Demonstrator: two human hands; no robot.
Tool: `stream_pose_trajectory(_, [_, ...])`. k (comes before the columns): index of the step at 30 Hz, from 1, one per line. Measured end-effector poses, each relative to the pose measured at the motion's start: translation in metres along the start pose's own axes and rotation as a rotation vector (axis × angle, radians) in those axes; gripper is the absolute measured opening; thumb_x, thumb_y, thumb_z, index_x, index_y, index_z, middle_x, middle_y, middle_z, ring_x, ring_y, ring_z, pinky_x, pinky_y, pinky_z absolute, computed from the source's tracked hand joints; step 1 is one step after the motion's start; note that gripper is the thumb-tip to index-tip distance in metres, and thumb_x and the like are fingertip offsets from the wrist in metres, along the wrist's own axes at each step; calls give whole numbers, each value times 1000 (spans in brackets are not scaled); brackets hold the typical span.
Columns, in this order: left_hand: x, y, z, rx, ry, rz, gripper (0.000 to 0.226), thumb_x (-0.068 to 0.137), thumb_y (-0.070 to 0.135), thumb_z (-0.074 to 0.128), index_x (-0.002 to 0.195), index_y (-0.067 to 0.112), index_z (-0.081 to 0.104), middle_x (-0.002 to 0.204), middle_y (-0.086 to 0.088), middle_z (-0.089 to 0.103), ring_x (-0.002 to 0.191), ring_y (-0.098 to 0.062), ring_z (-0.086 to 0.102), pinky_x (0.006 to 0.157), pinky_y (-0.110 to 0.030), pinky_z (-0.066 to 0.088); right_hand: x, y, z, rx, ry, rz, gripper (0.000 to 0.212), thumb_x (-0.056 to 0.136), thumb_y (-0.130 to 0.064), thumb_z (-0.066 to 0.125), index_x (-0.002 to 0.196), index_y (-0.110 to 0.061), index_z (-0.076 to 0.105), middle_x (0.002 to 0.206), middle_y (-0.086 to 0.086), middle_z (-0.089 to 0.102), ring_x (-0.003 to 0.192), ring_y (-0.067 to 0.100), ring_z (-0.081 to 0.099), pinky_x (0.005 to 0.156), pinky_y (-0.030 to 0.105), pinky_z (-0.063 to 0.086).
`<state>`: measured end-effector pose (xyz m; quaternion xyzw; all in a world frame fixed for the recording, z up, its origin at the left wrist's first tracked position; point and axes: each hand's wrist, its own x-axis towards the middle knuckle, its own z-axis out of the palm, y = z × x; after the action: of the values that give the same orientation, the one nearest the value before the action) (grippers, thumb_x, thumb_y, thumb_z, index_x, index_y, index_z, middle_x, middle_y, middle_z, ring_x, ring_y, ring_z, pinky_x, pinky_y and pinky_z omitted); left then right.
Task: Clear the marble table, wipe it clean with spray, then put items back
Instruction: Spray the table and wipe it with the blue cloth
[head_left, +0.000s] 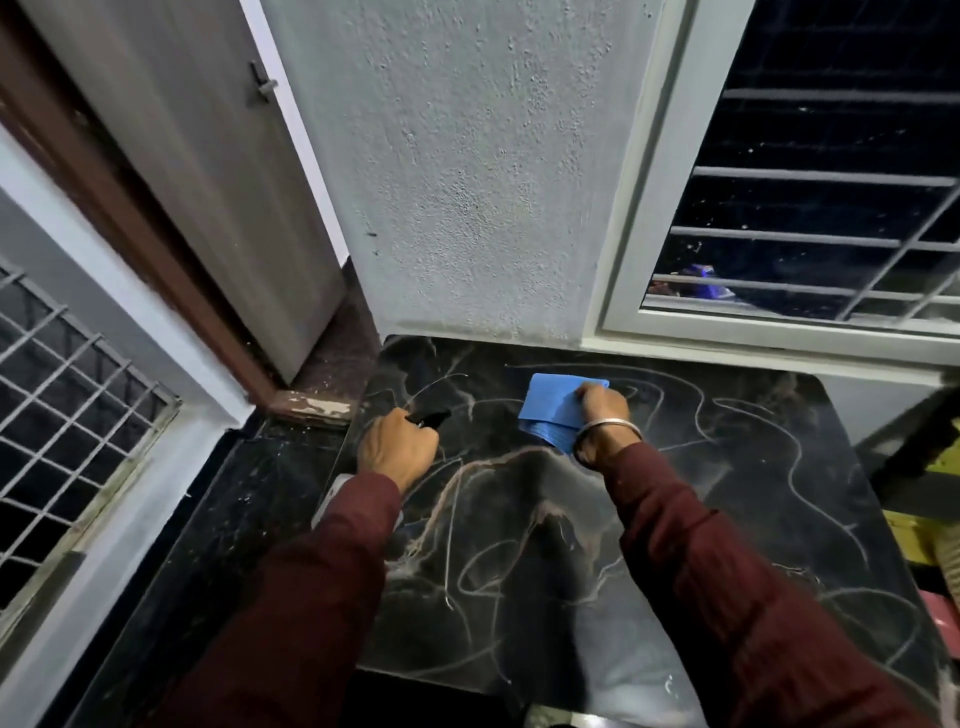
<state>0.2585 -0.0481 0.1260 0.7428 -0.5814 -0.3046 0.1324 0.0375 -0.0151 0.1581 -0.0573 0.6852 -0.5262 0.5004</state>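
Head view: the table (727, 519) is black marble, glossy, crossed by pale looping veins, set against a grey wall (467, 182) under a barred window (805, 208). A blue cloth (553, 410), folded flat into a rectangle, lies on the far middle of the table, its long side running away toward the wall. The right hand (602, 410) presses down on it, fingers curled over its right edge. The left hand (397, 447) grips a spray bottle (428, 417) above the table's left edge; the black nozzle points right toward the cloth, and the white body runs back under the sleeve (311, 597).
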Motion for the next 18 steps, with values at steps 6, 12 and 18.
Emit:
stream_pose_trajectory(6, [22, -3, 1, 2, -19, -107, 44, 93, 35, 58, 127, 8, 63, 130, -18, 65, 118, -38, 60, 98, -41, 48, 19, -5, 18, -37, 11, 7, 31, 95, -9, 44, 124, 2, 50, 75, 7, 47, 59, 19, 46, 47, 25, 31])
stream_pose_trajectory(12, [46, -10, -3, 21, -25, -98, 47, 91, 35, 61, 130, 8, 62, 133, -18, 63, 121, -38, 59, 100, -40, 45, 26, -2, 39, -116, 43, -26, 34, 92, -13, 48, 122, 3, 52, 101, 15, 54, 76, 26, 53, 69, 31, 40])
stream_pose_trajectory(18, [82, -29, -17, -29, -77, -55, 48, 88, 35, 62, 128, 8, 64, 133, -16, 64, 120, -37, 60, 102, -40, 48, 30, 12, 65, -186, 125, -53, 31, 94, -13, 48, 118, 6, 54, 102, 13, 54, 87, 24, 50, 61, 21, 43])
